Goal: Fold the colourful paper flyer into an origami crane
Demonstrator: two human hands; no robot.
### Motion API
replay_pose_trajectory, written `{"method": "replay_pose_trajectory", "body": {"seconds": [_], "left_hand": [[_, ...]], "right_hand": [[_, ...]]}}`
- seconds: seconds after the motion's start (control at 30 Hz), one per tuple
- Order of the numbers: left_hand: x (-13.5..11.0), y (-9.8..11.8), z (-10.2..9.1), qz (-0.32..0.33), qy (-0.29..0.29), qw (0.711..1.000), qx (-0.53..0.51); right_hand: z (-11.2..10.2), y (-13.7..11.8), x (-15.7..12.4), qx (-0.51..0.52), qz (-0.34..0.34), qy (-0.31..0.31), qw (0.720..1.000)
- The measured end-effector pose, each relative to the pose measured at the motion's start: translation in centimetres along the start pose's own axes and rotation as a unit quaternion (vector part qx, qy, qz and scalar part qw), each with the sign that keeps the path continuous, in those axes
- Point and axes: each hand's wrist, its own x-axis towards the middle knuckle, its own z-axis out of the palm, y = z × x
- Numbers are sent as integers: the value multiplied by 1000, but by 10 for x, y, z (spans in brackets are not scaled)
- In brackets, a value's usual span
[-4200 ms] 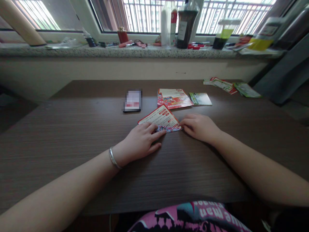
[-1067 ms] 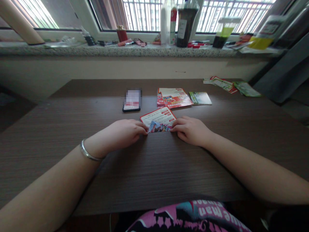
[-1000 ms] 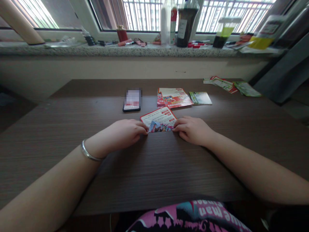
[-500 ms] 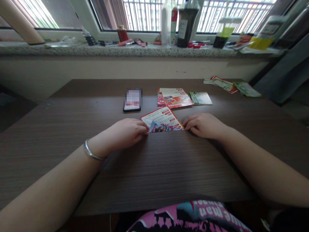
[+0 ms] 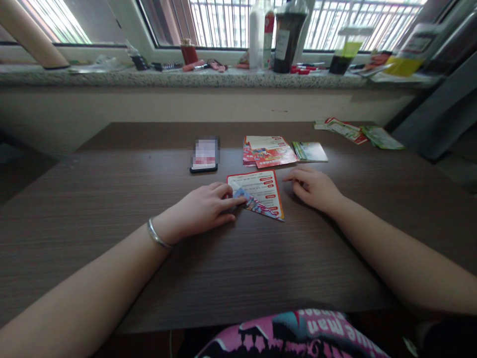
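Observation:
On the table lies a folded sheet of printed paper [image 5: 263, 186], white with a red edge, red labels and a blue picture strip along its lower fold. It is turned, with one corner pointing toward me at the right. My left hand [image 5: 208, 208] rests at the paper's left side. Its index finger lies stretched out on the picture strip, and the fingers are apart. To the right of the sheet, my right hand [image 5: 313, 186] is off the paper and holds nothing. Its index finger points toward the sheet and the thumb is apart from it.
A phone [image 5: 204, 154] lies behind my left hand. Behind the sheet are a stack of red leaflets [image 5: 274, 151] and small green-and-white cards [image 5: 311, 152]. More printed papers [image 5: 350, 132] lie at the table's back right. Bottles [image 5: 290, 42] line the stone windowsill [image 5: 223, 79].
The sheet has turned clockwise, its right corner swinging toward me. My right hand has let go and moved slightly back. My left hand has slid right, index finger now stretched over the paper.

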Motion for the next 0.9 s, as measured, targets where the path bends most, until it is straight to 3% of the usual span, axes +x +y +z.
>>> {"method": "replay_pose_trajectory", "body": {"seconds": [0.13, 0.3, 0.67, 0.9], "left_hand": [[3, 3, 7, -10, 9, 1000, -16], [5, 4, 12, -11, 42, 999, -28], [8, 14, 6, -47, -9, 998, -51], [7, 11, 15, -62, -4, 996, -57]], "right_hand": [[-1, -7, 1, 18, -73, 19, 997], [0, -13, 2, 24, -134, -10, 991], [5, -21, 3, 65, -204, -126, 969], [4, -21, 2, 47, -199, -164, 965]]}}
